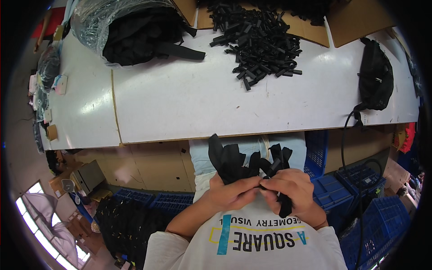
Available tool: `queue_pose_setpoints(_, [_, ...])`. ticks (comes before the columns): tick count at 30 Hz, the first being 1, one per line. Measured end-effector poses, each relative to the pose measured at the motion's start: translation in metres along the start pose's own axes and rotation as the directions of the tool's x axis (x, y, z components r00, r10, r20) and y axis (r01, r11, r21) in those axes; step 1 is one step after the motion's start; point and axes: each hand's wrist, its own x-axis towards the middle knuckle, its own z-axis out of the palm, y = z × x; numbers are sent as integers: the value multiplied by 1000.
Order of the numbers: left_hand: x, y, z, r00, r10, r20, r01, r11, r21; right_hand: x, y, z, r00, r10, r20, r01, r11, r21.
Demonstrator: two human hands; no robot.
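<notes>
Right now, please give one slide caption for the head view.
Left hand and right hand hold black fabric strips near a white table bearing piled small black parts.

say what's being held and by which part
The left hand and right hand hold black fabric straps, loose lengths sticking out; exactly which part they grip is hidden.

A long, glossy white-topped table (193,101), crossed by a brownish seam (115,99) on its left side, carried a loose heap of small black plastic pieces (263,54) beside brown cardboard flaps (360,22). Leftward lay a clear plastic bag (86,20) of flat black fabric strips (135,42); rightward, an elongated black pouch (375,76).
</notes>
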Motion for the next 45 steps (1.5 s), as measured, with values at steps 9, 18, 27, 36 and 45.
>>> queue_pose_setpoints(9, [4, 0, -2, 999, -14, 41, 14, 1000, -3, -4, -4, -5, 994, 91, 64, -90, 995, -32])
queue_pose_setpoints(18, [-1, 1, -2, 998, -36, 54, 35, 999, 16, -1, 0, 0, 999, 44, 24, -45, 999, 20])
queue_pose_setpoints(27, [1, 2, 0, 998, -24, 50, 22, 999, 25, 4, -2, -2, 989, 138, 47, -142, 986, 90])
queue_pose_setpoints(36, [0, -7, 4, 990, -84, 110, 93, 992, -85, -3, 0, 0, 958, 286, -25, -276, 940, 200])
queue_pose_setpoints(45, [3, -6, 2, 981, -135, 139, 156, 976, -150, -1, 3, -7, 906, 394, 153, -421, 875, 240])
